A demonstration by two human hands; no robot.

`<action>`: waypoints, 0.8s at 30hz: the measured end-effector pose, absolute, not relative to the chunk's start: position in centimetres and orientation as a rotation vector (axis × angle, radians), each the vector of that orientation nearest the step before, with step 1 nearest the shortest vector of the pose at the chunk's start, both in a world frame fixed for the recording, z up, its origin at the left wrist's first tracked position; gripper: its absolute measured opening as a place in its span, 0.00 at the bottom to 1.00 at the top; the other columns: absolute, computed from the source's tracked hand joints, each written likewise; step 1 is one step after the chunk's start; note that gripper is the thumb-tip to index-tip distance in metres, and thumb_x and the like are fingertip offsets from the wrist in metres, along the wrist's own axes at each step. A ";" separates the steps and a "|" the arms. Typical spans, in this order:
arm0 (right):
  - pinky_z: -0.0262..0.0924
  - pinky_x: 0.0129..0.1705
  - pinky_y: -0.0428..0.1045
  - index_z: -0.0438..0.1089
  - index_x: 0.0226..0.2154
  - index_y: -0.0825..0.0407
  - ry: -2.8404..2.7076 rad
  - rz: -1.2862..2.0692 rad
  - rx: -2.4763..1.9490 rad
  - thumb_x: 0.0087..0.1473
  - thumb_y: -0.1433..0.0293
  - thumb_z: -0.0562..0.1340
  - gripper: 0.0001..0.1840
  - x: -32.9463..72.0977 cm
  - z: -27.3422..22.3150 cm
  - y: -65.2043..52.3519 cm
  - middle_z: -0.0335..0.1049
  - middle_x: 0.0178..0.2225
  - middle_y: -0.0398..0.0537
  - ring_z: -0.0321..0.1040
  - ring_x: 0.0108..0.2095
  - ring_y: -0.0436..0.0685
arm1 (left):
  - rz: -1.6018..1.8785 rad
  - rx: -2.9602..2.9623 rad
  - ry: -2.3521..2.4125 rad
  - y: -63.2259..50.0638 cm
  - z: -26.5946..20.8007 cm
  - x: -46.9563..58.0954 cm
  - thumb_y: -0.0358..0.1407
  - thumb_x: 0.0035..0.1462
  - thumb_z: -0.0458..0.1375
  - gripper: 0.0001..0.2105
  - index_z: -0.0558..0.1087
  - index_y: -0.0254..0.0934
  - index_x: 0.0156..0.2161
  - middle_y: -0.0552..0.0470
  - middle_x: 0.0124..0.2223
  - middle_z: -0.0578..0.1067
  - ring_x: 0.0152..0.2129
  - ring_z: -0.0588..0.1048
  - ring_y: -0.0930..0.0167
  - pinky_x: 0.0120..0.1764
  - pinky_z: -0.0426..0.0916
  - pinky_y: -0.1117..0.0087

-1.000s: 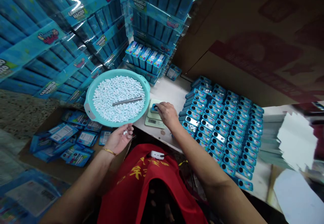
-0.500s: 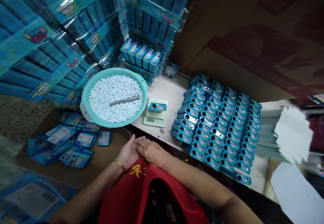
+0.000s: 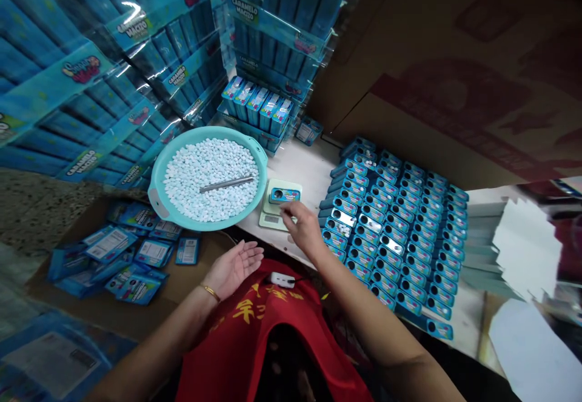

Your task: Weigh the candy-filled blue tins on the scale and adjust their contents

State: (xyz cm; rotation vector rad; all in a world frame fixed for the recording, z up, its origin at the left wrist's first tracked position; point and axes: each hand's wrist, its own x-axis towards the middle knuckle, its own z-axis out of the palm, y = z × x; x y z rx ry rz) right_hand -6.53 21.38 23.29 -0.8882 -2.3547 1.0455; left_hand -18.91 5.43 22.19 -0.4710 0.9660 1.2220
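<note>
My left hand (image 3: pixel 237 267) rests palm up near the table edge, fingers stretched out and nothing in it. My right hand (image 3: pixel 301 226) reaches over the front of a pale green kitchen scale (image 3: pixel 271 221), its fingers loosely bent and the thumb a little apart; nothing shows in it. On the scale lies a small blue candy tin (image 3: pixel 285 196) with a dark round hole in its top, just beyond my right fingertips; whether they touch is unclear. To the left stands a turquoise basin (image 3: pixel 157 193) full of pale round candies (image 3: pixel 200 159), with metal tweezers (image 3: pixel 226 184) on top.
Rows of blue tins (image 3: pixel 377 226) cover the table at right, beside white paper sheets (image 3: pixel 527 244). Wrapped packs (image 3: pixel 91 80) are stacked at back left. A cardboard box (image 3: pixel 182 287) at lower left holds blue packets (image 3: pixel 139 284). A large carton (image 3: pixel 436 68) stands behind.
My hands were together at the table edge and are now apart. The right one has moved forward and right to the scale; the left has opened palm up.
</note>
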 end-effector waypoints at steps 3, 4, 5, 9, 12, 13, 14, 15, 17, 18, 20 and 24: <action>0.59 0.43 0.47 0.67 0.38 0.51 -2.392 0.945 -0.897 0.54 0.72 0.52 0.11 -7.8 22.7 24.0 0.68 0.37 0.48 0.65 0.39 0.51 | 1.319 -0.277 1.136 6.1 22.9 -20.7 0.33 0.52 0.54 0.08 0.71 0.30 0.37 0.41 0.37 0.74 0.33 0.73 0.69 0.37 0.68 0.69; 0.58 0.43 0.47 0.67 0.38 0.52 -2.417 0.916 -0.894 0.54 0.72 0.52 0.11 -8.3 22.4 24.5 0.68 0.37 0.48 0.64 0.39 0.51 | 1.364 -0.177 1.229 6.4 23.0 -21.6 0.33 0.51 0.55 0.09 0.71 0.31 0.37 0.42 0.36 0.74 0.33 0.73 0.69 0.37 0.67 0.69; 0.58 0.43 0.47 0.67 0.39 0.52 -2.444 0.890 -0.888 0.54 0.72 0.52 0.11 -8.7 22.1 24.9 0.68 0.37 0.48 0.64 0.39 0.52 | 1.403 -0.058 1.346 6.8 23.0 -22.7 0.34 0.50 0.56 0.09 0.71 0.31 0.37 0.43 0.36 0.74 0.33 0.73 0.69 0.37 0.67 0.69; 0.56 0.46 0.48 0.66 0.42 0.52 -2.543 0.775 -0.874 0.55 0.70 0.52 0.13 -9.1 21.6 25.7 0.68 0.40 0.49 0.62 0.42 0.53 | 1.278 0.635 1.946 8.3 21.4 -27.4 0.36 0.45 0.60 0.12 0.72 0.37 0.37 0.46 0.42 0.72 0.44 0.66 0.63 0.46 0.59 0.66; 0.55 0.47 0.51 0.67 0.42 0.51 -2.526 0.680 -0.920 0.56 0.70 0.51 0.13 -8.0 22.2 25.5 0.67 0.42 0.50 0.60 0.44 0.55 | 0.924 1.005 2.193 9.3 19.3 -30.1 0.36 0.38 0.63 0.18 0.71 0.38 0.39 0.42 0.48 0.68 0.51 0.58 0.55 0.50 0.52 0.60; 0.55 0.47 0.52 0.67 0.41 0.51 -2.503 0.662 -0.931 0.56 0.70 0.51 0.13 -7.5 22.4 25.3 0.67 0.41 0.50 0.60 0.43 0.55 | 0.804 1.068 2.237 9.6 18.6 -30.7 0.37 0.36 0.64 0.20 0.70 0.38 0.40 0.41 0.48 0.67 0.51 0.56 0.53 0.50 0.51 0.57; 0.56 0.47 0.52 0.68 0.41 0.51 -2.480 0.656 -0.935 0.56 0.70 0.51 0.13 -6.8 22.6 25.0 0.68 0.41 0.50 0.61 0.43 0.55 | 0.707 1.119 2.258 10.0 17.9 -31.1 0.37 0.35 0.65 0.22 0.70 0.38 0.41 0.40 0.48 0.66 0.51 0.56 0.52 0.50 0.50 0.56; 0.56 0.46 0.52 0.68 0.40 0.51 -2.454 0.654 -0.939 0.56 0.70 0.51 0.13 -6.1 22.8 24.7 0.68 0.40 0.50 0.61 0.43 0.55 | 0.643 1.161 2.251 10.4 17.3 -31.4 0.38 0.34 0.65 0.23 0.69 0.38 0.41 0.40 0.47 0.66 0.50 0.56 0.52 0.49 0.50 0.56; 0.57 0.45 0.53 0.68 0.39 0.50 -2.403 0.662 -0.962 0.56 0.70 0.51 0.12 -4.6 23.0 23.9 0.68 0.39 0.50 0.62 0.42 0.55 | 0.631 1.213 2.176 11.2 16.4 -31.9 0.36 0.35 0.64 0.21 0.70 0.38 0.40 0.42 0.44 0.67 0.48 0.59 0.54 0.49 0.52 0.58; 0.58 0.45 0.53 0.68 0.39 0.50 -2.381 0.668 -0.979 0.55 0.70 0.51 0.12 -3.8 23.0 23.5 0.68 0.39 0.50 0.63 0.41 0.55 | 0.675 1.206 2.129 11.5 16.1 -32.1 0.35 0.37 0.64 0.17 0.71 0.39 0.37 0.43 0.42 0.68 0.46 0.61 0.56 0.48 0.53 0.60; 0.59 0.44 0.53 0.68 0.38 0.50 -2.338 0.680 -1.016 0.55 0.71 0.52 0.11 -2.3 23.1 22.7 0.69 0.37 0.49 0.64 0.40 0.55 | 0.836 1.076 2.047 12.1 15.9 -32.6 0.32 0.39 0.62 0.10 0.72 0.39 0.31 0.46 0.38 0.70 0.42 0.64 0.60 0.45 0.57 0.65; 0.60 0.43 0.52 0.69 0.36 0.50 -2.259 0.745 -1.075 0.54 0.71 0.53 0.10 -0.4 23.3 21.3 0.70 0.35 0.48 0.65 0.38 0.54 | 1.329 0.346 1.821 12.5 16.8 -34.0 0.30 0.43 0.59 0.03 0.69 0.36 0.27 0.50 0.31 0.70 0.30 0.68 0.70 0.28 0.62 0.75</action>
